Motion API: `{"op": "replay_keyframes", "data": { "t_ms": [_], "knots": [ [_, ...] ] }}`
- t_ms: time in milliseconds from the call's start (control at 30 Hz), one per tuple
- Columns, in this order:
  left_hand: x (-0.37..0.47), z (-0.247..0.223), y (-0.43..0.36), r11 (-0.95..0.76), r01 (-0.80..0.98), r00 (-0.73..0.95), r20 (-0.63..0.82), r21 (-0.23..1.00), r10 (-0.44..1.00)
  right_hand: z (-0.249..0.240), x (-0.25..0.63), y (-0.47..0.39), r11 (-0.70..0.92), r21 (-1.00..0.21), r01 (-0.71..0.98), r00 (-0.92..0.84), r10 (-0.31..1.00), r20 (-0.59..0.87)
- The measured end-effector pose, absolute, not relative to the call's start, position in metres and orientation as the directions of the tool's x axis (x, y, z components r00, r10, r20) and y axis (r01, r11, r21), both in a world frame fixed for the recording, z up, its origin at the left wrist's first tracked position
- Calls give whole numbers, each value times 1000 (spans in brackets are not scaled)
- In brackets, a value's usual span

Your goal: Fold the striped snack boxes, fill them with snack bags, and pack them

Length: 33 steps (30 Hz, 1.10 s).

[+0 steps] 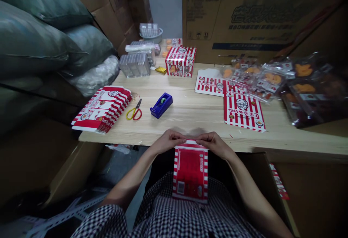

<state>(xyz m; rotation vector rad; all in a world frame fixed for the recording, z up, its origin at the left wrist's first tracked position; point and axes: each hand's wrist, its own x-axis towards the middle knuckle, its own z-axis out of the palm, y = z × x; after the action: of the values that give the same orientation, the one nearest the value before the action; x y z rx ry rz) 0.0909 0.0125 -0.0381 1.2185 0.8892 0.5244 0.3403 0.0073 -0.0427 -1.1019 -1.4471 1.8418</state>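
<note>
A red-and-white striped carton (190, 172) with a red printed panel and a barcode hangs at the table's front edge, over my lap. My left hand (170, 140) pinches its top left corner, and my right hand (213, 143) pinches its top right corner. Both sets of fingertips rest along the carton's white upper edge. Just beyond my hands on the table lie a blue tape dispenser (161, 105) and scissors (135, 111) with one yellow and one red handle.
A stack of flat striped cartons (104, 107) lies left; more flat cartons (243, 111) lie right. Behind stand a filled striped box (181, 62) and clear plastic packs (135, 64). Bagged orange items (272, 78) are piled at right. An open cardboard box (312, 194) stands below the table.
</note>
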Motion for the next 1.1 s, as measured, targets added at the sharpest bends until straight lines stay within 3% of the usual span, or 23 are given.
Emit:
{"op": "replay_keyframes", "data": {
  "t_ms": [167, 400, 600, 733, 900, 1100],
  "knots": [
    [87, -25, 10, 208, 172, 628, -270, 963, 729, -37, 342, 5, -285, -954, 96, -551, 782, -290],
    [72, -3, -14, -217, 259, 677, -17, 941, 735, -15, 355, -22, -81, -978, 191, -605, 775, -183],
    [73, -20, -39, -79, 174, 574, -36, 982, 818, -13, 350, -46, 59, -956, 289, -512, 853, -102],
    [70, -27, -37, 31, 112, 557, -89, 993, 826, -14, 344, -49, 26, -966, 259, -488, 866, -107],
    [71, -22, -28, -44, 176, 586, -69, 984, 807, -20, 344, -45, -50, -985, 162, -462, 879, -121],
    [89, -15, -24, -154, 201, 602, 2, 967, 799, -17, 347, -46, 12, -989, 145, -526, 848, -67]
  ]
}}
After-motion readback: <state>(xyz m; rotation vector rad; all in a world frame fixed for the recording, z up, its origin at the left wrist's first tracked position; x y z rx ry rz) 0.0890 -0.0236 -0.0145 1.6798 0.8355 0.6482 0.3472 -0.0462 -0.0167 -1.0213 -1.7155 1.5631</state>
